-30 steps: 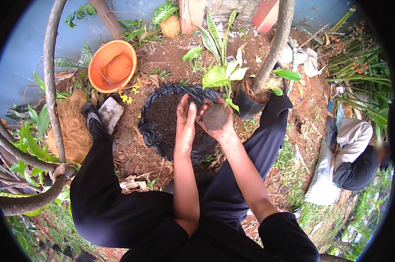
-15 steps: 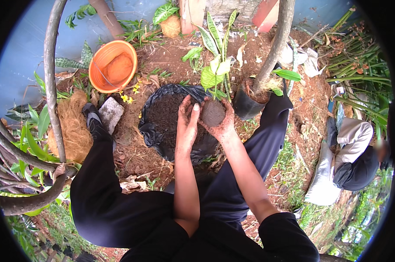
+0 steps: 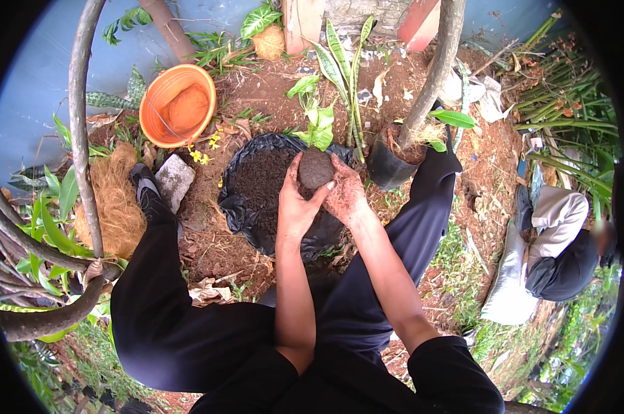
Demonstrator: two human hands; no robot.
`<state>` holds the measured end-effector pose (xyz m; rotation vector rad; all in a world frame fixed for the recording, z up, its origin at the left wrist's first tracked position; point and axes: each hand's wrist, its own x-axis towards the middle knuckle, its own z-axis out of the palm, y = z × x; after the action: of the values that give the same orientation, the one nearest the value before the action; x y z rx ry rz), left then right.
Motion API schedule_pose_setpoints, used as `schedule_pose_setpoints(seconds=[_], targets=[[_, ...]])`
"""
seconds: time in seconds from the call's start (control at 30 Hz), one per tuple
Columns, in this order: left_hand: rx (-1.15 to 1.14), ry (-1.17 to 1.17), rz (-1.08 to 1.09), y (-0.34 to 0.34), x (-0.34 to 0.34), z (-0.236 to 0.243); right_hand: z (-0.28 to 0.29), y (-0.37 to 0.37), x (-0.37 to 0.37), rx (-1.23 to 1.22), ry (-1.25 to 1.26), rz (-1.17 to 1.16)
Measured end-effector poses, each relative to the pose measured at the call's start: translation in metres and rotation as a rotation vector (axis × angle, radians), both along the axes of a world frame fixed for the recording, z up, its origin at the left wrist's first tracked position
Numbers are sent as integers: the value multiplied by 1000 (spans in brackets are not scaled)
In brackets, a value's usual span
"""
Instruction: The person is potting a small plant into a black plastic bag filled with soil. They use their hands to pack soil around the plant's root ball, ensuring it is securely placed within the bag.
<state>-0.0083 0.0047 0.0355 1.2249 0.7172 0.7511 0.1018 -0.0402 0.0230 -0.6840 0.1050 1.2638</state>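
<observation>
A dark, rounded soil ball [image 3: 316, 170] sits between my two hands, with a small green-leaved plant [image 3: 318, 127] sticking out of its far side. My left hand [image 3: 298, 207] curves around the ball's left and near side, its thumb lying across the near edge. From the right, my right hand [image 3: 347, 193] presses its soil-smeared fingers against the ball. Beneath them lies a black plastic bag [image 3: 237, 219], its rim folded outward, holding loose dark soil [image 3: 257, 178]. My hands cover part of the bag's right side.
An orange bucket [image 3: 203, 124] leans at the far left, near brown fibre [image 3: 112, 207] and a grey stone block [image 3: 176, 181]. To the right stands a black pot [image 3: 388, 165] with a thick stem. Another person [image 3: 564, 265] sits at far right beside a white sack [image 3: 508, 293].
The soil ball has moved left and turned, from resting in my right hand to sitting between both hands. My left thumb has come across its near side.
</observation>
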Motion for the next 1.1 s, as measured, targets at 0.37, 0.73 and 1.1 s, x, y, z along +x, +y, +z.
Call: schedule_pose_setpoints(seconds=[0.37,0.73,1.1], targets=[[489,427,17,-2,-6,-4,-18,-2,7,7,-26,28],[147,595,271,-6,-21,-175,-11,-3,9,-82,-67,-15],[435,997,176,-85,2,-229,-5,-3,5,-45,-99,13]])
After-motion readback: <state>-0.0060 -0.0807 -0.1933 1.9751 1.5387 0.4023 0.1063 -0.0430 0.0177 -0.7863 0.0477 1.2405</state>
